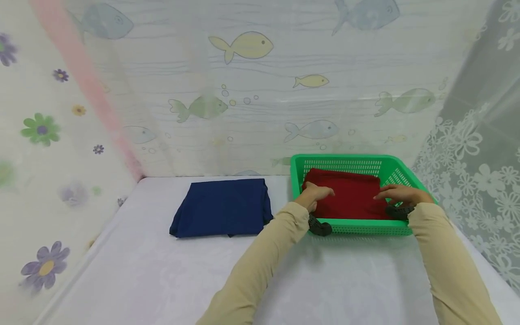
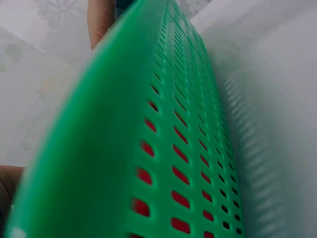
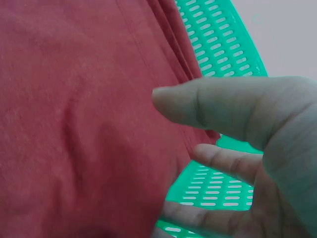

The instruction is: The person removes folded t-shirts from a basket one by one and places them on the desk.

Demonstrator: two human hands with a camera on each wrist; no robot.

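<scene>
A folded dark red cloth [image 1: 349, 192] lies in a green perforated plastic basket [image 1: 357, 225]. At the cloth's left edge, inside the basket, is my left hand [image 1: 314, 196]; its thumb extends over the cloth and its other fingers are mostly hidden. Only a sliver of that hand shows in the left wrist view, behind the basket wall [image 2: 183, 124]. My right hand [image 1: 402, 194] is at the cloth's right edge. In the right wrist view its thumb [image 3: 198, 104] is spread above the red cloth [image 3: 89, 99], with the other fingers lower, beside or under the edge.
A folded navy blue cloth [image 1: 223, 207] lies on the white-covered table [image 1: 134, 266], left of the basket. Behind the table hangs a fish-print curtain [image 1: 252, 90]. Flower-patterned sheets close off both sides, the right one [image 1: 467, 149] near the basket.
</scene>
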